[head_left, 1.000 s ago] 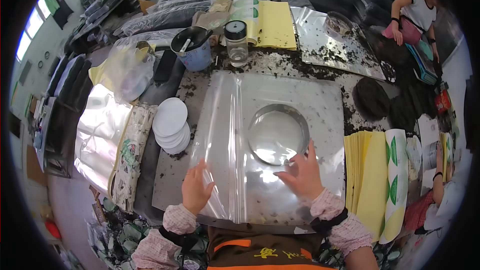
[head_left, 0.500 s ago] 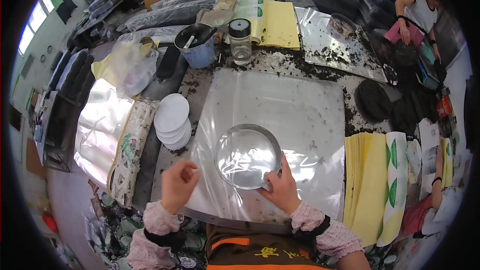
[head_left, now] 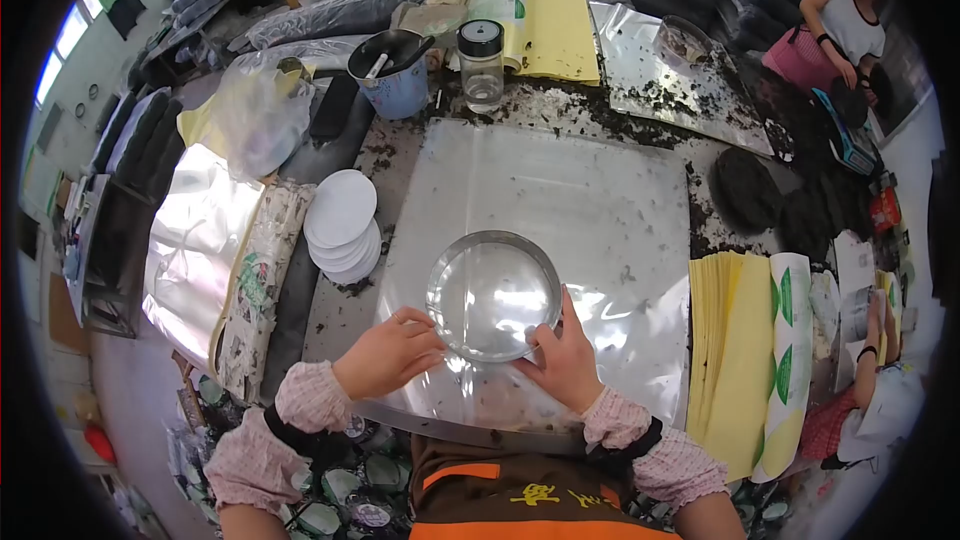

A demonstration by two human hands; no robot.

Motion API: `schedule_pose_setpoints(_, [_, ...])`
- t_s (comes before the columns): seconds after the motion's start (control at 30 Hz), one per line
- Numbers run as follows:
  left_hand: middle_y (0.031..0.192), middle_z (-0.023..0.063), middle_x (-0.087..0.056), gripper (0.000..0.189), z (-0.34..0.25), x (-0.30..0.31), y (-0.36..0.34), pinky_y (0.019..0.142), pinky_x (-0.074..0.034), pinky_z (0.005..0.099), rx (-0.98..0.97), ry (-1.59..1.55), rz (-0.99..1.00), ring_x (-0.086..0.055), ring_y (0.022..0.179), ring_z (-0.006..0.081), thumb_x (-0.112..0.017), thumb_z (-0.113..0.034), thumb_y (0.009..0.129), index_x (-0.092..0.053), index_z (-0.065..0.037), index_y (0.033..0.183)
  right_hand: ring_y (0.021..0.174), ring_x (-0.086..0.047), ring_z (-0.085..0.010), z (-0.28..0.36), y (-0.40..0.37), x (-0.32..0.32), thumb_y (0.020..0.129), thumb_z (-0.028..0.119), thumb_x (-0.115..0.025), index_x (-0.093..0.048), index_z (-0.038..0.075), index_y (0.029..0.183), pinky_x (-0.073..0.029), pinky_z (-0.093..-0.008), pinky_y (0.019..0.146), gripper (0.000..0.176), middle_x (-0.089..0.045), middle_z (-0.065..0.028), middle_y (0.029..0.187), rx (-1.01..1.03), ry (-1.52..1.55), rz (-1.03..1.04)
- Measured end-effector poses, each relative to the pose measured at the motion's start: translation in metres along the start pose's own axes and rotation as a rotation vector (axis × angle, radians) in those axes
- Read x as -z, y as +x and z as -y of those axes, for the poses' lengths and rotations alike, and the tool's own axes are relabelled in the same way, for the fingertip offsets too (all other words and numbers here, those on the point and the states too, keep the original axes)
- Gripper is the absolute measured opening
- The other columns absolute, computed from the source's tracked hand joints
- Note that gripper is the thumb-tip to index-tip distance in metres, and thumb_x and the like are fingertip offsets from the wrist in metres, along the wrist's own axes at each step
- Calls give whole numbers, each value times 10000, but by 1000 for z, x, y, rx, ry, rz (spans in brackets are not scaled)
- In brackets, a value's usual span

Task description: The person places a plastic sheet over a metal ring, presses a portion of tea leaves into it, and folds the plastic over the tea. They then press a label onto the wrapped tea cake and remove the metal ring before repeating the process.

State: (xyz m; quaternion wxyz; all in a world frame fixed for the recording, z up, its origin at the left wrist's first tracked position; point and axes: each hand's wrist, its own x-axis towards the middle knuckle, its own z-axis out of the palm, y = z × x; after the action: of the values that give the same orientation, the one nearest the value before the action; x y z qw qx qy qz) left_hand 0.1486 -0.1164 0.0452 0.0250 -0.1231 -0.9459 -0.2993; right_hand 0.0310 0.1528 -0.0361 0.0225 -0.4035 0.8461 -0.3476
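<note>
A round, shallow metal ring [head_left: 440, 258] lies on the shiny metal sheet [head_left: 600, 190] in front of me. My right hand [head_left: 565, 365] grips its lower right rim, thumb on the inner side and fingers outside. My left hand [head_left: 392, 355] is at the lower left of the ring, fingers bent and drawn together, tips close to the rim. Whether they touch the rim or pinch something small cannot be made out. Left of the sheet is a stack of white paper discs [head_left: 342, 210].
Yellow paper sheets [head_left: 735, 360] lie on the right, a blue bucket [head_left: 395, 90] and a lidded clear jar [head_left: 482, 75] at the back. Dark crumbs and a dark round cake [head_left: 745, 188] lie beyond the sheet. Two other people [head_left: 850, 30] work on the right.
My left hand has moved right, from beside the sheet's left part to the ring's lower left edge. My right hand stays on the ring. The view has tilted slightly.
</note>
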Motion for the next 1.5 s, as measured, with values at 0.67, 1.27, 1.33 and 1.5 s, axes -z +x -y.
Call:
schedule_pose_setpoints(0.67, [911, 28, -674, 163, -6, 22, -14, 766, -532, 374, -173, 102, -49, -640, 890, 242, -831, -194, 752, -725, -104, 837, 1173, -628, -460, 6, -32, 20, 705, 225, -896, -614, 61, 975, -550, -459, 926, 424, -249, -382, 1537, -97, 30, 106])
schedule_pose_setpoints(1.27, [801, 139, -590, 33, 0, 30, 25, 667, -445, 445, 73, -152, -133, -547, 758, 360, -671, -88, 856, -651, -63, 858, 1358, -480, -403, 72, -49, 53, 936, 344, -604, -381, -7, 1498, -427, -434, 1100, 698, -359, -284, 1558, -89, 440, 667])
schedule_pose_setpoints(1.33, [791, 103, -585, 66, -21, 37, -1, 694, -474, 428, -101, -60, -80, -581, 785, 330, -697, -73, 812, -645, -82, 852, 1280, -532, -432, 29, -55, 24, 902, 341, -679, -505, 21, 1383, -467, -454, 1037, 604, -325, -315, 1556, -135, 292, 526])
schedule_pose_setpoints(1.5, [850, 30, -641, 119, -4, -32, -33, 758, -527, 390, -146, 181, 129, -633, 821, 269, -756, -136, 768, -665, -123, 844, 1179, -553, -482, -20, -13, 43, 816, 330, -803, -612, 65, 1084, -493, -507, 945, 422, -309, -362, 1508, -152, -89, -129])
